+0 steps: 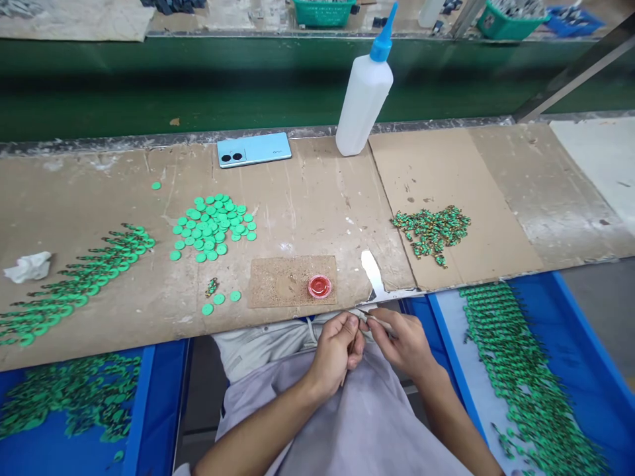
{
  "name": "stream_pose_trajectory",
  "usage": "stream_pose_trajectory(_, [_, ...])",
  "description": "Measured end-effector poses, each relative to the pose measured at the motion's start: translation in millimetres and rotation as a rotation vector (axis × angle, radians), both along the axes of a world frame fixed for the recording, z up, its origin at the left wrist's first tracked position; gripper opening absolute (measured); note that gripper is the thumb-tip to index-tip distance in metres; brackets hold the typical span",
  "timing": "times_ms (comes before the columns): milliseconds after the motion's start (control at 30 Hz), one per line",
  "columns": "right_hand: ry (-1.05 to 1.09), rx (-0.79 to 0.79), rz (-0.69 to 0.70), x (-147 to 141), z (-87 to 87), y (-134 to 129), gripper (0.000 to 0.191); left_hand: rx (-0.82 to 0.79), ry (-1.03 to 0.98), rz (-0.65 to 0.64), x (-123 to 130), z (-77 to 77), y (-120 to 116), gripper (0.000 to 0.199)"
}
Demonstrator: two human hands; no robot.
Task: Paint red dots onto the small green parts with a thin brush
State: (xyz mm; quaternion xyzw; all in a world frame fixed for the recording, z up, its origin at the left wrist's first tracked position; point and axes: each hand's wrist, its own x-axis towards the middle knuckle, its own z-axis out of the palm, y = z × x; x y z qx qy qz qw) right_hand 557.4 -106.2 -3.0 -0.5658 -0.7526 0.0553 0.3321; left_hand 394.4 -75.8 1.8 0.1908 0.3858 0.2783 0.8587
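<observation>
Over my lap, just past the table's front edge, both hands meet. My left hand (340, 350) is closed in a pinch, and what lies between its fingertips is too small to make out. A slim, pale-handled tool with a dark tip (377, 320) is gripped in my right hand (407, 340), its point close to the left fingertips. Just beyond the hands, a small round dish of red liquid (320, 286) stands on a speckled brown mat (278, 283). Left of the mat lie a few loose green discs (219, 299) and a small green-and-gold piece (211, 286).
Green discs (211, 225) form a pile, with rows of disc-bottomed pieces (89, 277) farther left. Small green-and-gold pieces (434, 230) are heaped right. Behind are a phone (262, 149) and a tall squeeze bottle (364, 99). Blue trays (163, 396) (555, 330) flank my lap.
</observation>
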Motion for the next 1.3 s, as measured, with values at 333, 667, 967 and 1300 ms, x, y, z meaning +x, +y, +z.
stream_pose_trajectory(333, [-0.053,0.013,-0.085,-3,-4.7,3,0.012,-0.141,-0.01,0.035,3,1.1,9,0.064])
stream_pose_trajectory(667, [-0.039,0.028,-0.081,-6,-9.5,-3,0.009,-0.16,-0.084,0.0,0,-3.8,10,0.059])
stream_pose_trajectory(967, [-0.011,0.045,-0.089,-4,-8.2,-1,0.008,-0.181,-0.176,0.017,0,-8.2,8,0.05])
stream_pose_trajectory(1300, [-0.013,0.075,-0.065,-2,-10.8,0,0.009,-0.223,-0.272,-0.019,1,-14.5,8,0.044])
